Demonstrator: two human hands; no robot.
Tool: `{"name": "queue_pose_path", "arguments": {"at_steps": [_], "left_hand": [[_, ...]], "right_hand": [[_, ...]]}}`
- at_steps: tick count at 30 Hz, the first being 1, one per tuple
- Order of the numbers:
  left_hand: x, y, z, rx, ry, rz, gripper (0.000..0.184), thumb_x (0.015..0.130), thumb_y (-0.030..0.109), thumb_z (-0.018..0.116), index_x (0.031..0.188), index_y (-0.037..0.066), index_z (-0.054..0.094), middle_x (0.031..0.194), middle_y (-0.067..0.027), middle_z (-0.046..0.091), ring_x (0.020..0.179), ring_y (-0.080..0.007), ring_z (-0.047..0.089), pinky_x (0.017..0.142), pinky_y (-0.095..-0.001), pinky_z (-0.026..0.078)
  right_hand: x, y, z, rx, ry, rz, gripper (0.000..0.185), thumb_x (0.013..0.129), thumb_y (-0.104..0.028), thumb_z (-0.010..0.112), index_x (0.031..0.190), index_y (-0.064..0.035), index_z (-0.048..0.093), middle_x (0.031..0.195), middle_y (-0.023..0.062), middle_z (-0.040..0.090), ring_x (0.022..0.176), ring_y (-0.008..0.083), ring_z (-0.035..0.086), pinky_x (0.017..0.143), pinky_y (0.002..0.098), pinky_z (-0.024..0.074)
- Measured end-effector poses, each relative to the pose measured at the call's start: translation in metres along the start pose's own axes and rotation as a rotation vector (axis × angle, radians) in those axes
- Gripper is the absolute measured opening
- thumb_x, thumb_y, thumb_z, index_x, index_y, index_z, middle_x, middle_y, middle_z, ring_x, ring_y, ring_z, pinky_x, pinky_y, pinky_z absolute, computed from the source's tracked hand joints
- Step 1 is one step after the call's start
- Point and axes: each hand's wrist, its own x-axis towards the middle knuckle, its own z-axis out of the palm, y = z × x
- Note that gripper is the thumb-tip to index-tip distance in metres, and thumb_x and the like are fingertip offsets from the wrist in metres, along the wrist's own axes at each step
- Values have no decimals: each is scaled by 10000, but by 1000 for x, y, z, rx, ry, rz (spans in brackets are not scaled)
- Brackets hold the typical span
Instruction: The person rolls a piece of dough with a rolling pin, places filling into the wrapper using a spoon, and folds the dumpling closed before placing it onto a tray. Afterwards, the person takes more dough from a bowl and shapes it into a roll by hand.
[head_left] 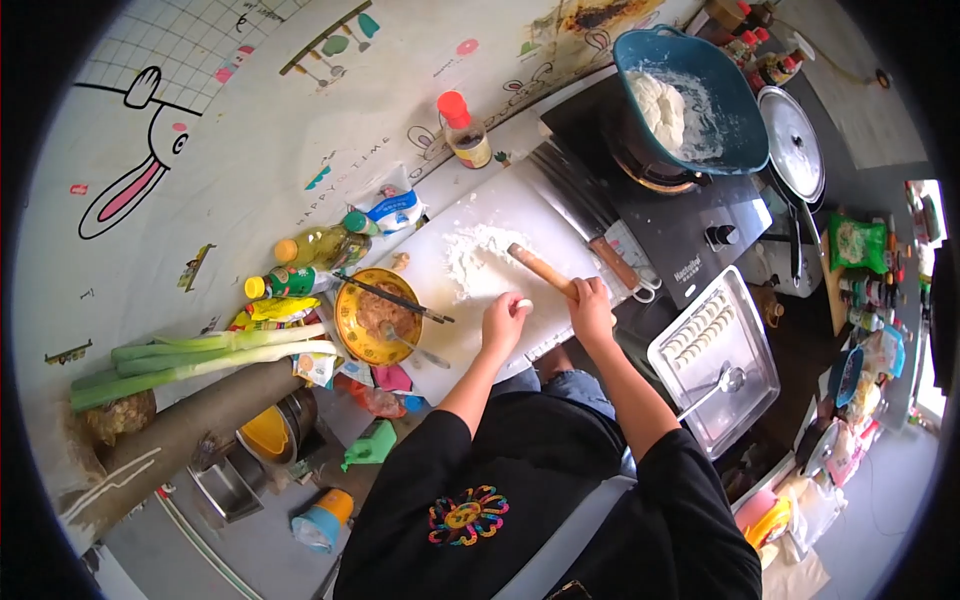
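Note:
My right hand (592, 310) is closed around a wooden rolling pin (540, 268), whose far end points toward a patch of flour (482, 250) on the white cutting board (430, 300). To its left, my left hand (503, 325) is closed on a small white piece of dough (524, 304) at its fingertips, over the board's near part. A yellow bowl (345, 335) of minced filling (378, 312) stands at the board's left side, with dark chopsticks (395, 298) and a spoon (425, 355) in it. A cleaver (615, 262) lies along the board's right edge.
A teal basin (735, 150) with a large lump of dough (660, 112) sits on the black stove (690, 225). Rows of dumplings and a ladle (731, 380) lie in a metal tray (745, 425) at right. Leeks (200, 350), bottles (325, 247) and a red-capped bottle (463, 130) line the wall side.

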Motion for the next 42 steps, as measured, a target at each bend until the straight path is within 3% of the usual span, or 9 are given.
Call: {"name": "queue_pose_path", "arguments": {"at_steps": [2, 3, 6, 7, 11, 26, 29, 36, 42], "left_hand": [[5, 4, 3, 36, -36, 81, 266, 780, 71, 663, 1032, 21, 596, 966, -145, 640, 753, -229, 640, 684, -310, 515], [5, 6, 1, 62, -64, 63, 394, 792, 49, 625, 1173, 23, 530, 1152, -172, 564, 898, -273, 613, 798, -346, 497], [-8, 11, -6, 447, 53, 425, 496, 803, 27, 583, 1280, 3, 449, 1287, -189, 471, 1106, -307, 522, 937, -380, 430], [-12, 11, -10, 482, -115, 454, 572, 822, 60, 559, 1355, -14, 366, 1379, -188, 395, 1285, -322, 370, 1061, -407, 313], [-36, 1, -8, 641, -261, 456, 695, 851, 184, 556, 1433, 12, 218, 1508, -156, 194, 1391, -304, 207, 1127, -453, 175], [-35, 15, -10, 751, -280, 402, 691, 854, 212, 568, 1435, 41, 235, 1505, -128, 204, 1402, -261, 183, 1122, -495, 135], [-37, 26, -23, 673, -228, 331, 677, 868, 178, 533, 1447, 41, 210, 1511, -111, 199, 1401, -282, 178, 1112, -516, 145], [-17, 18, -28, 810, -94, 388, 724, 842, 119, 548, 1453, 28, 171, 1524, -136, 159, 1416, -292, 133, 1117, -515, 124], [-33, 0, -30, 853, -219, 303, 707, 866, 228, 551, 1449, 36, 199, 1533, -127, 135, 1420, -269, 128, 1125, -496, 117]], "right_hand": [[-7, 5, -5, 33, 29, 22, 324, 716, -73, 667, 1033, -48, 603, 976, 130, 536, 950, 338, 521, 818, 425, 451], [-9, 7, -7, 38, 46, 14, 325, 718, -70, 670, 1033, -43, 600, 964, 144, 537, 940, 345, 521, 816, 426, 451], [-18, 4, -14, 66, 59, 66, 311, 725, -66, 668, 1025, -34, 597, 962, 156, 534, 930, 351, 520, 815, 429, 449], [-21, 3, -14, 84, 67, 73, 302, 729, -54, 664, 1021, -25, 595, 966, 163, 531, 927, 356, 523, 817, 421, 449], [-33, -1, -14, 124, 68, 100, 284, 738, -30, 655, 1013, -3, 589, 975, 177, 525, 916, 364, 531, 816, 406, 451], [-52, 1, -4, 73, 58, 106, 303, 713, -65, 669, 1004, -21, 599, 950, 165, 545, 919, 360, 537, 812, 416, 455], [-49, -1, -5, 1, 23, 94, 311, 715, -103, 681, 1014, -76, 599, 971, 105, 532, 942, 308, 529, 780, 418, 446], [-34, -22, 4, -140, -35, -108, 333, 690, -122, 693, 1014, -122, 615, 997, 69, 533, 962, 262, 532, 779, 409, 429], [-42, -18, 9, -273, -71, -157, 556, 776, -247, 630, 1273, -77, 447, 1288, 89, 446, 1183, 250, 424, 908, 416, 355]]}}
